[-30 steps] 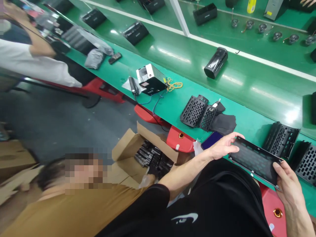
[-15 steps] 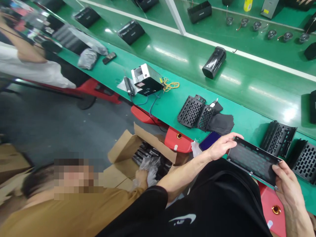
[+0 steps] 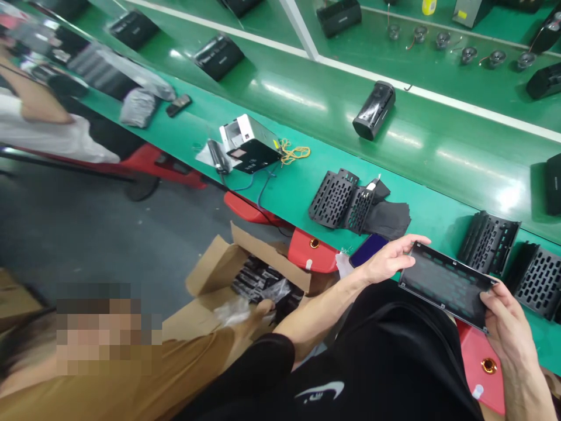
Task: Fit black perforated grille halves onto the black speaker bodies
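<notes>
A black speaker grille panel (image 3: 447, 286) with a dark mesh lining is held tilted over my lap at the bench edge. My left hand (image 3: 392, 257) pinches its left end, thumb on the inner side. Around the right end my right hand (image 3: 508, 316) is closed, its thumb pressing on the lining. Just beyond the panel, stacked slotted grilles (image 3: 488, 242) and another grille stack (image 3: 539, 280) rest on the green bench. Near my left hand lie a dark phone (image 3: 368, 250), black fabric sheets (image 3: 388, 219) and slotted grille pieces (image 3: 333, 199).
A co-worker in a brown shirt (image 3: 188, 374) reaches into an open cardboard box (image 3: 210, 263) of black parts at my left. A black-and-silver device (image 3: 252, 143) with cables stands on the bench. Finished-looking speakers (image 3: 374, 111) sit along the green conveyor (image 3: 307, 88). Red stools (image 3: 311, 251) are below.
The view has shifted slightly, so the bench appears further left. The co-worker's hand and a clear plastic bag have moved within the box. My hold on the panel is unchanged.
</notes>
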Demonstrator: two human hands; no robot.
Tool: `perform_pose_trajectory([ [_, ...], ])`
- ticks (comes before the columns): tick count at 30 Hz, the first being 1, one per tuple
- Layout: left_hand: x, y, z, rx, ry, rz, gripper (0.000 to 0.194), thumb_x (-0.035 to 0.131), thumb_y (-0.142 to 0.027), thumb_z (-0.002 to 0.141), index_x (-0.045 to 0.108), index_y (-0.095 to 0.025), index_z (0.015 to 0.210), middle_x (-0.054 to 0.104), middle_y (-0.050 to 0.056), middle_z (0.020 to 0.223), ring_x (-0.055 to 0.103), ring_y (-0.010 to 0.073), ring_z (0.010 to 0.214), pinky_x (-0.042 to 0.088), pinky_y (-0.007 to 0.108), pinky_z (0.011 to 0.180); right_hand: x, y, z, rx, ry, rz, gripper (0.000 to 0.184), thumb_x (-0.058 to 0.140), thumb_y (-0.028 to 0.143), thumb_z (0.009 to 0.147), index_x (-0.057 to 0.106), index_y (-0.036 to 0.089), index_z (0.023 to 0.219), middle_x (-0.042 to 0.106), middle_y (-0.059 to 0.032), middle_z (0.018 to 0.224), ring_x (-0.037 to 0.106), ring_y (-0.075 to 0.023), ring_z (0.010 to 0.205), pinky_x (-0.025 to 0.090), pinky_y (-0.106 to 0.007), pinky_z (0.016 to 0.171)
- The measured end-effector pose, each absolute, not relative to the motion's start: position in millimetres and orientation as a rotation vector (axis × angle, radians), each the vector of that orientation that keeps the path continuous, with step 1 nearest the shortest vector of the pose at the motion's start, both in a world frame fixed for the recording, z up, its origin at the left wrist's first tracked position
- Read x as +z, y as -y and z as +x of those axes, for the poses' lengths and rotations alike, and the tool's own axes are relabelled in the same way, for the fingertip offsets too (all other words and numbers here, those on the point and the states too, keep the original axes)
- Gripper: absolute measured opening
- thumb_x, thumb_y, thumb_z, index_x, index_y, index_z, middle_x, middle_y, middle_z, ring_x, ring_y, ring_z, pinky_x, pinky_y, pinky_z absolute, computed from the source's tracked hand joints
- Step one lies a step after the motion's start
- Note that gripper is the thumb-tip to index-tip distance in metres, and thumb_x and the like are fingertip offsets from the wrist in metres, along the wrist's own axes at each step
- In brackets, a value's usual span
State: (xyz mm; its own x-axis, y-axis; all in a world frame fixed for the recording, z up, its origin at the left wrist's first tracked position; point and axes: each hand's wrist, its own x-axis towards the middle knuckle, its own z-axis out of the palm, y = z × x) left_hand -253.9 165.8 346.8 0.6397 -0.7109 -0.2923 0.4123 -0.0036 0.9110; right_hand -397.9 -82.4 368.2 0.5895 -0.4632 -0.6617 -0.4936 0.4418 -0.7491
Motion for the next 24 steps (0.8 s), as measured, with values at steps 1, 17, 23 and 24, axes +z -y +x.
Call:
perform_pose_trajectory([
  [1, 346.6, -165.8, -253.6, -0.906, 0.291, 1.294, 0.056, 0.063, -0.025, 0.088, 0.062, -0.017, 0.144, 0.037, -0.006, 0.076, 0.032, 0.0106, 0.065, 0.028, 0.025, 0.065, 368.6, 82.6, -396.7, 0.021, -1.007, -1.158, 0.044, 0.1, 0.041, 0.054, 0.072, 0.026, 0.084, 0.07, 0.0031, 0.077, 0.065, -0.0174, 0.073, 0.058, -0.029, 0.073],
  [17, 350.4, -165.5, -248.9, -0.906, 0.307, 1.286, 0.063, 0.066, -0.025, 0.082, 0.06, -0.018, 0.144, 0.038, -0.003, 0.085, 0.034, 0.0125, 0.073, 0.028, 0.025, 0.067, 365.7, 84.6, -388.8, 0.028, -1.046, -1.127, 0.044, 0.099, 0.039, 0.055, 0.075, 0.027, 0.089, 0.075, 0.0007, 0.084, 0.07, -0.0201, 0.075, 0.061, -0.032, 0.074],
  [23, 347.2, -166.5, -247.0, -0.899, 0.32, 1.278, 0.067, 0.075, -0.028, 0.079, 0.06, -0.02, 0.143, 0.044, -0.002, 0.092, 0.04, 0.0146, 0.081, 0.034, 0.027, 0.074, 364.4, 86.3, -388.3, 0.035, -1.017, -1.175, 0.04, 0.095, 0.042, 0.063, 0.076, 0.027, 0.094, 0.077, -0.0002, 0.088, 0.072, -0.0215, 0.076, 0.062, -0.037, 0.085],
  [24, 346.6, -166.6, -246.5, -0.903, 0.32, 1.273, 0.068, 0.076, -0.028, 0.079, 0.059, -0.02, 0.144, 0.044, -0.002, 0.092, 0.04, 0.0145, 0.081, 0.034, 0.027, 0.074, 364.0, 86.6, -387.4, 0.037, -1.021, -1.18, 0.04, 0.095, 0.042, 0.063, 0.076, 0.027, 0.094, 0.076, 0.0, 0.087, 0.072, -0.0218, 0.076, 0.062, -0.038, 0.085],
])
